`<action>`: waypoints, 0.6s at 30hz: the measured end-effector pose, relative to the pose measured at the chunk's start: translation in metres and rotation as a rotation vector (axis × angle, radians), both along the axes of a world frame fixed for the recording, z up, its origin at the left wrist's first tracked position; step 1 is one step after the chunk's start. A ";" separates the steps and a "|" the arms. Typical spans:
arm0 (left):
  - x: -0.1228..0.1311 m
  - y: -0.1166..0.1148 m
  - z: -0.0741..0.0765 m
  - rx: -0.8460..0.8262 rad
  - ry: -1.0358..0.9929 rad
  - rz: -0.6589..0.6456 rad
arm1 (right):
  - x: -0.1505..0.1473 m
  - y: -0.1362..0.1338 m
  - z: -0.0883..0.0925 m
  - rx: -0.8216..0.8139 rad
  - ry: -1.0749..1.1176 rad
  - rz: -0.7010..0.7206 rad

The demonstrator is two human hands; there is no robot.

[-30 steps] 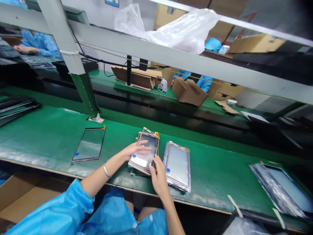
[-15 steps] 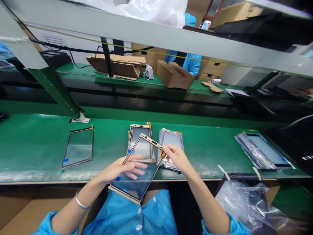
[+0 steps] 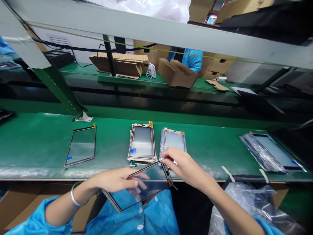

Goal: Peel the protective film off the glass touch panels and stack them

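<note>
A clear touch screen panel (image 3: 151, 182) with a dark border hangs tilted over the table's front edge, in front of my body. My left hand (image 3: 122, 179) grips its left side, the fingers showing through the glass from behind. At the upper corner my right hand (image 3: 179, 164) pinches with thumb and forefinger; the exact grip is partly hidden. Just beyond lies a stack of touch screen panels (image 3: 143, 140) with pale borders, a blue tab and orange flex tails. Behind my right hand a second stack (image 3: 174, 140), in clear wrapping, is partly covered.
One single panel (image 3: 81, 143) lies at left on the green table (image 3: 36, 143). Film-wrapped panels (image 3: 271, 151) lie at right, above a plastic bag (image 3: 246, 195) taped to the edge. A post (image 3: 58, 88) stands at left. Across the bench, a blue-sleeved person is near a carton (image 3: 177, 73).
The panel has turned clockwise and dropped lower, its bordered end now at the right. My right hand has shifted slightly down with its corner; my left hand still holds the other side.
</note>
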State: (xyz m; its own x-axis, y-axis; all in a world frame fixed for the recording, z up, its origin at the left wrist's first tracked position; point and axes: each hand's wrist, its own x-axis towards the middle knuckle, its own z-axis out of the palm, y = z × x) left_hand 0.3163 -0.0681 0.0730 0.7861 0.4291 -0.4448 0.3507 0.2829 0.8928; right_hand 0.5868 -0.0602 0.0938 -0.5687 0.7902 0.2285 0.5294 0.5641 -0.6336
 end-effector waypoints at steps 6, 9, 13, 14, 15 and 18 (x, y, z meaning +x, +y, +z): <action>0.002 0.000 0.003 -0.035 -0.006 -0.053 | 0.000 -0.004 0.005 0.214 -0.179 0.073; 0.001 0.005 -0.003 -0.160 -0.051 -0.037 | 0.002 -0.013 0.001 0.507 -0.180 0.038; -0.004 0.018 -0.013 -0.333 -0.173 -0.024 | 0.014 -0.040 0.003 0.346 0.129 -0.068; -0.006 0.021 -0.015 -0.362 -0.201 -0.017 | 0.020 -0.049 0.005 0.176 0.277 -0.095; -0.008 0.024 -0.017 -0.388 -0.224 -0.011 | 0.027 -0.058 0.007 -0.002 0.436 -0.119; -0.015 0.032 -0.018 -0.453 -0.283 -0.022 | 0.054 -0.078 0.013 -0.339 0.830 -0.234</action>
